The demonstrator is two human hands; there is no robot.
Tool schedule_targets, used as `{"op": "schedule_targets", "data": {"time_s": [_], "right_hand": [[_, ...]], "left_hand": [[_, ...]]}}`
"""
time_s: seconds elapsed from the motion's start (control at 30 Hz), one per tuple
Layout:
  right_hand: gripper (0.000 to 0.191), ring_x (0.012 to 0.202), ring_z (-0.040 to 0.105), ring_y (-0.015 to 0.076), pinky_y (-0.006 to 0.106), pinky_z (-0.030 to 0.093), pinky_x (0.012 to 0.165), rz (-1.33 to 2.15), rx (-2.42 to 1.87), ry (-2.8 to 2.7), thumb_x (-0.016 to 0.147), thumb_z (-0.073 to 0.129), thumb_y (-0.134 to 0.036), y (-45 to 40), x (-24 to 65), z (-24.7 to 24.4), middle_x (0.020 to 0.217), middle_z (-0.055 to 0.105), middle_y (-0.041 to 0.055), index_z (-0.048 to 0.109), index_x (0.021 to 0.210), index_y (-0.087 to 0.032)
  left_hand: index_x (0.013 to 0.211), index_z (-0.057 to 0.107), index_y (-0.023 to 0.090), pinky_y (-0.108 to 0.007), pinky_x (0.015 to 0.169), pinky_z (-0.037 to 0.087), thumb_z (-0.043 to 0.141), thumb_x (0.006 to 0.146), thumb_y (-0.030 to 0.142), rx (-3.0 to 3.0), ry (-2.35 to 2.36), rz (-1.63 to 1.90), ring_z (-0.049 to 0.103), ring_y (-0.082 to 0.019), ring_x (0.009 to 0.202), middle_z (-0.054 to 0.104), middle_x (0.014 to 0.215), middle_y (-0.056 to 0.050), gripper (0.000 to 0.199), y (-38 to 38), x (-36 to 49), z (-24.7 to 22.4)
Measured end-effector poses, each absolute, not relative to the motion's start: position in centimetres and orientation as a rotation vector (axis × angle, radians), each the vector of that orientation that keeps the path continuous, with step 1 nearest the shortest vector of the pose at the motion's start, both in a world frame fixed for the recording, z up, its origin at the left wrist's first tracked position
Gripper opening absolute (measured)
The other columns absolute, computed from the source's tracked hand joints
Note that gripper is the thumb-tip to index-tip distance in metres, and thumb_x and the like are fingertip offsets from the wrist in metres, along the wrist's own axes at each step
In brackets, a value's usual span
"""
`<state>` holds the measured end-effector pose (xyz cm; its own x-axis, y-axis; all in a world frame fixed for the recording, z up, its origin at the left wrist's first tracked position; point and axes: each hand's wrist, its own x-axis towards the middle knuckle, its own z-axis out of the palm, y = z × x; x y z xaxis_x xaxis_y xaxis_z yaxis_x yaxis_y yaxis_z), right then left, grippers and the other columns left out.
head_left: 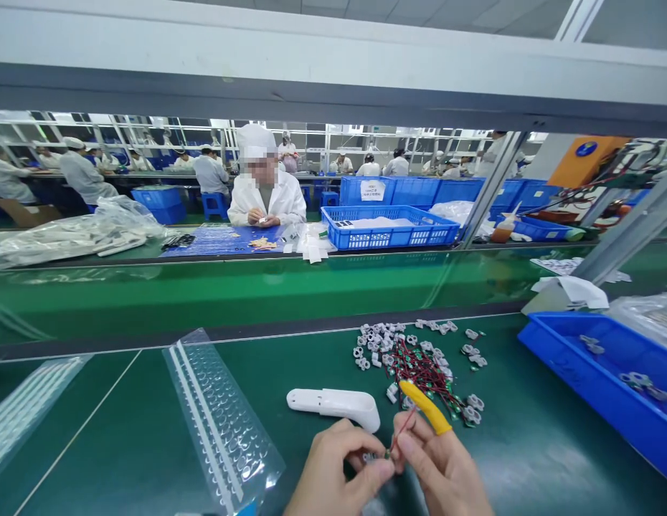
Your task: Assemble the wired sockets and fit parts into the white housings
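Near the front of the green bench, my left hand (338,473) is closed in a pinch on a small grey plastic part (369,456), mostly hidden by the fingers. Against it, my right hand (441,462) pinches a small green circuit board with a red wire (404,425) that sticks up between its fingers. A yellow finger cot (427,407) covers one raised finger of that hand. Just beyond my hands lies a white curved plastic housing (341,406). Behind my right hand is a heap of red-wired boards (422,369), ringed by loose grey plastic parts (381,335).
A bubble-patterned plastic sleeve with white strips (220,423) lies left; another sleeve (35,394) is farther left. A blue bin (586,387) with grey parts stands right. Beyond the green belt (258,290), a person in white (266,193) sits near a blue basket (390,228).
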<state>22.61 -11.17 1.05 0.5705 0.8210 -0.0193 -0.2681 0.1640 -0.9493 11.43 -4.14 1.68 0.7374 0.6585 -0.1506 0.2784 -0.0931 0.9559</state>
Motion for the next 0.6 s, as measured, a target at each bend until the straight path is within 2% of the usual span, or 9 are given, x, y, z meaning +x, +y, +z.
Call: {"op": "schedule_targets", "data": {"time_s": [0.1,0.23,0.33,0.43,0.53,0.6], "right_hand": [[0.015,0.059,0.054,0.0126,0.025,0.045,0.055,0.540,-1.383,-0.760,0.076,0.059,-0.035,-11.5,23.0,0.5,0.072,0.056,-0.0012,0.053,0.086,-0.024],[0.017,0.076,0.058,0.0171,0.028,0.045,0.069,-0.183,-1.590,-1.413,0.076,0.057,-0.027,-11.6,24.6,1.8,0.085,0.062,0.0013,0.054,0.093,-0.026],[0.009,0.067,0.059,0.0154,0.028,0.043,0.069,-0.452,-1.456,-1.867,0.075,0.054,-0.019,-11.2,25.0,2.9,0.070,0.064,-0.0032,0.055,0.081,-0.026],[0.012,0.064,0.058,0.0131,0.025,0.043,0.069,-0.348,-1.470,-1.805,0.074,0.052,-0.014,-11.1,24.5,2.7,0.065,0.062,-0.0057,0.052,0.077,-0.025],[0.011,0.064,0.056,0.0124,0.021,0.043,0.061,0.006,-1.578,-1.476,0.073,0.054,-0.016,-11.7,23.6,1.7,0.067,0.059,-0.0051,0.052,0.077,-0.026],[0.008,0.057,0.053,0.0113,0.020,0.041,0.055,0.288,-1.595,-1.282,0.072,0.054,-0.017,-12.0,22.9,1.3,0.062,0.057,-0.0053,0.052,0.071,-0.025]], "left_hand": [[0.078,0.067,0.009,-0.017,0.035,0.040,0.048,0.079,0.024,1.742,0.792,0.403,0.056,-0.014,0.057,0.052,0.074,-0.005,0.025,-3.9,10.8,1.6],[0.076,0.069,0.011,-0.024,0.055,0.046,0.048,0.079,0.019,1.992,0.811,0.368,0.058,-0.018,0.063,0.053,0.069,-0.004,0.023,-3.9,10.0,1.7],[0.078,0.070,0.012,-0.028,0.060,0.047,0.046,0.080,0.019,2.098,0.778,0.363,0.058,-0.020,0.067,0.052,0.068,-0.005,0.025,-4.1,9.7,1.6],[0.084,0.068,0.014,-0.028,0.058,0.049,0.043,0.081,0.021,1.956,0.735,0.432,0.058,-0.020,0.067,0.051,0.074,-0.006,0.026,-4.3,9.5,1.3],[0.096,0.064,0.016,-0.025,0.049,0.051,0.049,0.078,0.028,1.604,0.703,0.555,0.059,-0.019,0.067,0.049,0.082,-0.006,0.027,-4.5,9.4,0.7],[0.095,0.060,0.015,-0.023,0.048,0.052,0.058,0.072,0.028,1.378,0.720,0.602,0.060,-0.016,0.063,0.051,0.078,-0.004,0.026,-4.5,9.3,0.5]]}}
